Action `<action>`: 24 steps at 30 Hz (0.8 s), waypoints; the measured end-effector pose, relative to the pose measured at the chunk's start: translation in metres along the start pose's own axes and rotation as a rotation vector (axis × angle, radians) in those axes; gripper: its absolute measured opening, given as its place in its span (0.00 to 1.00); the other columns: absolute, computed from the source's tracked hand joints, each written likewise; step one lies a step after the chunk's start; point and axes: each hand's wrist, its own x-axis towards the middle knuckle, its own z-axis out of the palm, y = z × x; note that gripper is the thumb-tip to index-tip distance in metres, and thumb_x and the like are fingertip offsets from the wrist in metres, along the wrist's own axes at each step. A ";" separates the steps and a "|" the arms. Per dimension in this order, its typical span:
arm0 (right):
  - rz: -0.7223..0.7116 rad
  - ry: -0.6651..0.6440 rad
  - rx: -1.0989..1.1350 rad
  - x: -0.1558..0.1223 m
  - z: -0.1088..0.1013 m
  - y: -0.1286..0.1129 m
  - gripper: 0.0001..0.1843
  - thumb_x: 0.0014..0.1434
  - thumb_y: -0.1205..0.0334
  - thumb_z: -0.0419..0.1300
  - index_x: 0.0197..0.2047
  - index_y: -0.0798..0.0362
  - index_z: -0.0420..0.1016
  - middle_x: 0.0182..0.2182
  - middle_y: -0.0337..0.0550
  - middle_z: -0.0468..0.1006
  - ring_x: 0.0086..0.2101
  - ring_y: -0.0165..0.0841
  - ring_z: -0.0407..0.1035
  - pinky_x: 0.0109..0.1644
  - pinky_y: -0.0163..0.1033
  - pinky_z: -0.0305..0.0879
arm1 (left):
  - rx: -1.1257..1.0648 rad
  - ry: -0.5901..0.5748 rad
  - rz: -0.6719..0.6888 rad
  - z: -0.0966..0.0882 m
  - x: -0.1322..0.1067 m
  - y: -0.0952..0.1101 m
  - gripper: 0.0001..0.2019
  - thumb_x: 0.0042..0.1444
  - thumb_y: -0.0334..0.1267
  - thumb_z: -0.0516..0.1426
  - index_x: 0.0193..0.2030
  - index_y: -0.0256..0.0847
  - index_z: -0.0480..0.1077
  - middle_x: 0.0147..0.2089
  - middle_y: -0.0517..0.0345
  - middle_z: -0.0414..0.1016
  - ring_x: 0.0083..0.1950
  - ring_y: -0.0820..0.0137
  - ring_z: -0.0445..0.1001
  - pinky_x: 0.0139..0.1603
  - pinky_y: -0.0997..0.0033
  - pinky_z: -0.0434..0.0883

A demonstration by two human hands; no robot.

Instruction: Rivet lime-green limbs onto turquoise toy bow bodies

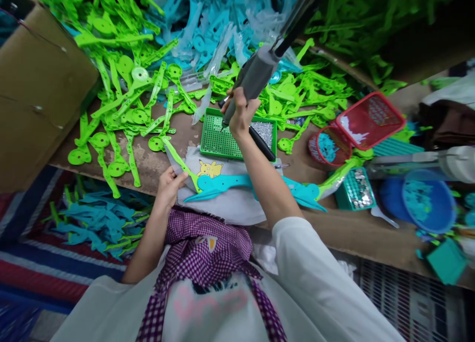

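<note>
1. Two hands are in view, both the wearer's own: one left hand (172, 183) and one right hand (244, 109).
2. One blue plastic piece (232, 181) lies across the work area, with two green strips at its ends: a left strip (178, 159) and a right strip (336, 177).
3. One grey power screwdriver (260, 72) is in use, above one green tray (218, 143) whose right part holds small silver bits (264, 129), too many to count.
4. To the right are two red baskets, one round (313, 143) and one rectangular (389, 109), and one teal basket (343, 196) of shiny round pieces.
5. Loose green parts (129, 114) and blue parts (193, 30) heap at the back of the tabletop (297, 164), too many to count; one cardboard box (40, 89) stands at the left.
6. The left hand pinches the left strip between thumb and fingers, close to where it meets the blue piece, which stretches away to the right of that hand.
7. The right hand is wrapped around the screwdriver, its tip pointing down over the tray; whether the tip touches anything cannot be told. The right forearm passes over the middle of the blue piece.
8. The blue piece rests over a pale cloth (230, 211) at the tabletop's near edge. It is long and bright, with rounded joints and pointed, wing-like flaps at both ends; the strips are narrow and lime-coloured.
</note>
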 end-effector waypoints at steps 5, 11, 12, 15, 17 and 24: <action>0.057 0.026 0.014 0.002 -0.005 -0.023 0.30 0.56 0.28 0.50 0.34 0.47 0.72 0.17 0.34 0.67 0.22 0.33 0.71 0.27 0.40 0.67 | -0.026 -0.002 -0.005 0.000 0.000 -0.001 0.25 0.30 0.41 0.72 0.38 0.36 0.73 0.36 0.55 0.80 0.35 0.68 0.78 0.38 0.68 0.77; -0.137 -0.011 0.221 -0.045 0.002 -0.069 0.31 0.53 0.26 0.47 0.34 0.45 0.71 0.18 0.33 0.62 0.18 0.30 0.66 0.22 0.38 0.63 | -0.038 0.015 0.003 0.001 0.000 -0.002 0.23 0.31 0.39 0.71 0.36 0.36 0.73 0.34 0.56 0.79 0.33 0.68 0.77 0.35 0.69 0.76; -0.104 -0.107 0.263 -0.059 0.008 -0.071 0.33 0.51 0.24 0.48 0.33 0.46 0.71 0.18 0.34 0.63 0.18 0.30 0.67 0.22 0.38 0.65 | -0.028 0.028 0.001 0.001 0.000 -0.002 0.23 0.30 0.39 0.71 0.36 0.36 0.73 0.33 0.56 0.79 0.33 0.68 0.77 0.34 0.70 0.76; 0.009 -0.363 0.359 -0.096 0.028 -0.065 0.36 0.45 0.22 0.52 0.30 0.49 0.72 0.18 0.36 0.67 0.20 0.31 0.68 0.24 0.39 0.67 | 0.000 0.050 0.014 0.002 0.001 -0.002 0.23 0.30 0.40 0.71 0.37 0.37 0.73 0.32 0.57 0.79 0.34 0.67 0.78 0.33 0.71 0.74; 0.059 -0.455 0.376 -0.110 0.039 -0.059 0.36 0.45 0.23 0.53 0.29 0.51 0.72 0.18 0.37 0.68 0.20 0.31 0.67 0.25 0.39 0.68 | 0.003 0.045 0.022 0.003 0.001 -0.002 0.24 0.30 0.40 0.71 0.37 0.37 0.73 0.32 0.56 0.79 0.35 0.65 0.78 0.33 0.71 0.74; 0.050 -0.527 0.335 -0.116 0.047 -0.050 0.29 0.49 0.31 0.56 0.24 0.51 0.70 0.20 0.38 0.70 0.22 0.30 0.68 0.30 0.40 0.70 | 0.004 0.051 0.029 0.005 0.000 0.000 0.23 0.28 0.41 0.72 0.33 0.38 0.72 0.30 0.59 0.79 0.31 0.68 0.77 0.28 0.74 0.71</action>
